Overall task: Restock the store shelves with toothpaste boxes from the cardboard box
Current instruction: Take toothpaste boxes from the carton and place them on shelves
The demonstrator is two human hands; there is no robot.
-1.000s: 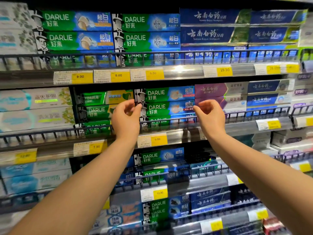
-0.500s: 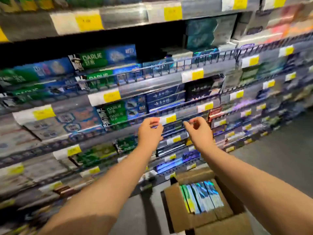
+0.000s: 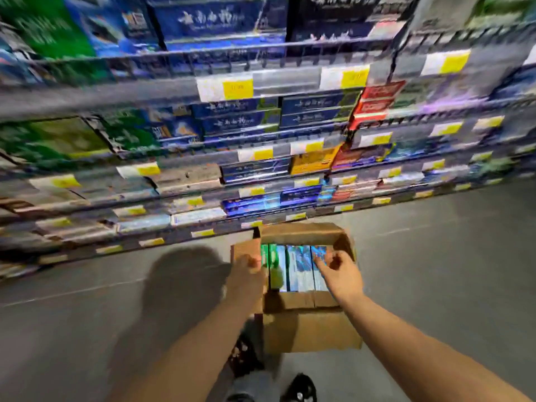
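Hands first: your right hand hovers over the right end of the packed row, fingers loosely curled, thumb held apart, gripping nothing. Your left hand is just as slack and empty, at the left wall of the cardboard box. The blur hides whether either fingertip is touching anything yet. The toothpaste boxes lie inside, pressed side by side with their long edges running away from you, a green one at the left and blue ones to its right. The step in hand looks like the pick, so spread your right fingers and set the thumb on one long side and the fingers on the other. Pinching a corner would likely crush the thin card. The row looks tight, so lift straight up rather than levering sideways. Let the left hand press on the wall so the whole carton does not rise with the load. Take only as many as one grip spans cleanly. The flaps stand open around the opening, so keep your wrists clear of them. The carton sits on the floor just before the bottom of the shelves, with your shoe near its front, so rise without kicking it.
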